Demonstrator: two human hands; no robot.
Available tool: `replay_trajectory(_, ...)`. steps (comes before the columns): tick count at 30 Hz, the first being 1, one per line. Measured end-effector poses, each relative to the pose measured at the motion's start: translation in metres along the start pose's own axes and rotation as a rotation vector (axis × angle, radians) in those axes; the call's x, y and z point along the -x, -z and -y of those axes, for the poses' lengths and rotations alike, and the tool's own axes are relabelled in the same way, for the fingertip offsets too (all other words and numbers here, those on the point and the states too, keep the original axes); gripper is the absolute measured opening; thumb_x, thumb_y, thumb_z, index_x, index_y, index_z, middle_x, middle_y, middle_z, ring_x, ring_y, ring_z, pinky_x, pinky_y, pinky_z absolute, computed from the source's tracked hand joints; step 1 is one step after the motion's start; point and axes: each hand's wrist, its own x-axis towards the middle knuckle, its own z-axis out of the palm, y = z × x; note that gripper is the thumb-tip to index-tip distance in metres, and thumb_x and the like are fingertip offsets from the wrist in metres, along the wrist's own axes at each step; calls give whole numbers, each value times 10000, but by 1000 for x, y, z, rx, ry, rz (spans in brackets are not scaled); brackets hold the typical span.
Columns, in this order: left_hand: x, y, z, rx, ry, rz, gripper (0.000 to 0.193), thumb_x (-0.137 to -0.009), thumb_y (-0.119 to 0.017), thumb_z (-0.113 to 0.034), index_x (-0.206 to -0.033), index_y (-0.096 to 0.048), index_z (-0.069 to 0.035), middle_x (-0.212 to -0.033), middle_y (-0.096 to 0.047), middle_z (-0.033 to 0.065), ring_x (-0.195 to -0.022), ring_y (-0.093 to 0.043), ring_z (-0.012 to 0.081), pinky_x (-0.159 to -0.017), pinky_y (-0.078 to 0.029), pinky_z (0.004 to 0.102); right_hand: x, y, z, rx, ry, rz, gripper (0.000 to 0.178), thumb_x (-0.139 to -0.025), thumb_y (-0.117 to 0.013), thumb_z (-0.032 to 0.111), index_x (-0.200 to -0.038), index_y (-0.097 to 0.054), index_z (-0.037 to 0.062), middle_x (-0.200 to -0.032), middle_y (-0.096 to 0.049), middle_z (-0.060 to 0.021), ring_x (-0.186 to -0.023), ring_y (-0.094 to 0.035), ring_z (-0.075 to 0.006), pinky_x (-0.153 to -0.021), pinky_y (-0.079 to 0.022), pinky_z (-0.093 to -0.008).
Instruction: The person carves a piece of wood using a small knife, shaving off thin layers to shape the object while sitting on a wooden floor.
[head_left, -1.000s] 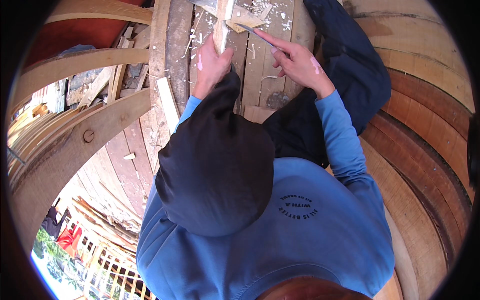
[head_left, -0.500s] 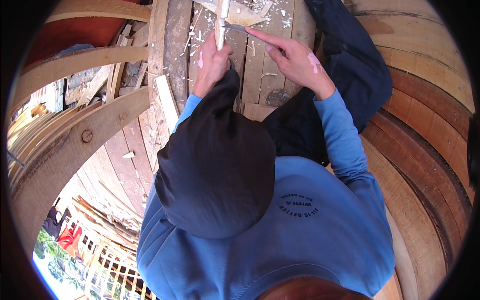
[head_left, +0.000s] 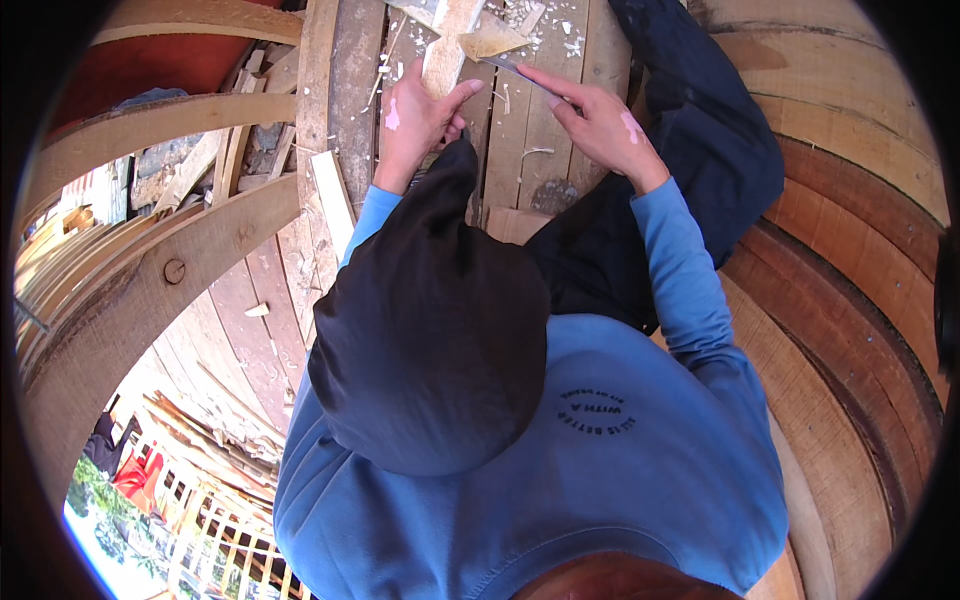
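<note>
"What differs from 0.5 s ago?"
"You've turned the pale, notched wooden piece (head_left: 441, 72), far centre, broad face up; the thin grey-bladed knife (head_left: 502, 65) has shifted right, off its edge."
"And the grips?"
"Your left hand (head_left: 414, 118) wraps its near end, thumb outstretched; your right hand (head_left: 602, 128) pinches the knife, forefinger extended."

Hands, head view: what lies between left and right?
Head view: planks with a few pale shavings lie between left hand and right hand; the right's thin blade juts partway across.
</note>
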Motion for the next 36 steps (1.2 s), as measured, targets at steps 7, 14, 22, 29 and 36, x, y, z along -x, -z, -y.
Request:
replay_trajectory(7, -54, 81, -2, -123, -173, 134, 336, -978, -586, -260, -1191, -595, 0, -746, -695, 67, -570, -646, 133, -526, -505, 325, 16, 9, -14, -49, -214, -4, 551, -1023, -533, 91, -1511, -548, 347, -667, -423, 11, -625, -360, -85, -602, -387, -275)
replay_trajectory(14, -96, 181, -68, -420, -309, 254, 324, -1009, -658, -304, -1234, -651, -71, -828, -655, -4, -653, -599, 52, -558, -483, 236, 11, 19, 1, -78, -314, 75, 544, -1010, -536, 131, -1507, -540, 353, -972, -726, -155, -687, -548, -174, -750, -507, -343)
replay_trajectory(22, -122, 215, -177, -353, -240, 221, 173, -876, -817, -175, -973, -714, -75, -774, -726, 26, -565, -667, 90, -482, -509, 224, 17, 26, -1, -110, -348, 80, 544, -1016, -533, 127, -1515, -532, 345, -1052, -744, -132, -713, -549, -149, -761, -505, -325)
replay_trajectory(29, -168, 239, -197, -570, -222, 415, 243, -839, -850, -228, -1029, -789, -89, -798, -740, 13, -571, -641, 89, -474, -479, 225, 19, 22, 4, -196, -345, 81, 536, -1030, -534, 147, -1518, -532, 369, -669, -488, -15, -590, -406, -94, -597, -433, -297)
replay_trajectory(36, -167, 224, -208, -566, -217, 500, 255, -817, -869, -241, -990, -777, -79, -775, -718, 5, -581, -624, 89, -494, -468, 236, 17, 20, -6, -498, -374, -132, 563, -1042, -586, 164, -1569, -465, 321, -654, -515, 23, -458, -378, -51, -420, -362, -258)
